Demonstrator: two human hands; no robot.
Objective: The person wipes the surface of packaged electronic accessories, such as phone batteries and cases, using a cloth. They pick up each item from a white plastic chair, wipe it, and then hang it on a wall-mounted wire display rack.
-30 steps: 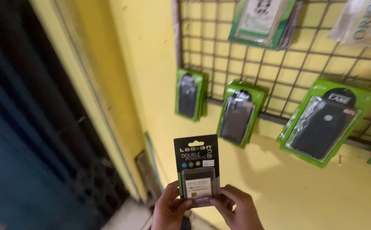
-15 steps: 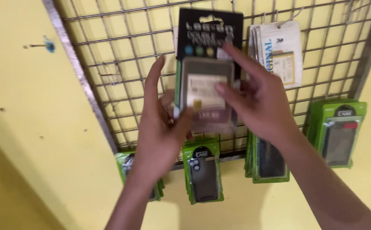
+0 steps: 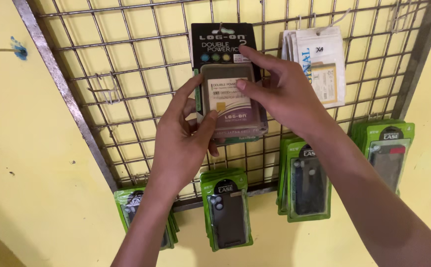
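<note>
- Head view: the black blister pack (image 3: 227,79) is held flat against the wire grid (image 3: 126,99) by both hands, its top slot at a hook.
- The left hand (image 3: 185,136) is closed on the pack's lower left edge; the right hand (image 3: 284,94) is pinched on its right side.
- The pack is best kept level and eased fully onto the hook, clear of the white pouches (image 3: 319,64).
- Compared with half a second ago, the pack is seated higher and squarer; the green case packs (image 3: 227,210) are unchanged.

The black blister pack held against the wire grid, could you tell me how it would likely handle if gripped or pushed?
The black blister pack is a flat card, so probably stiff and light. Its clear plastic bubble looks glossy, perhaps slippery under the left hand and right hand. Against the wire grid, a push might swing it.
</note>
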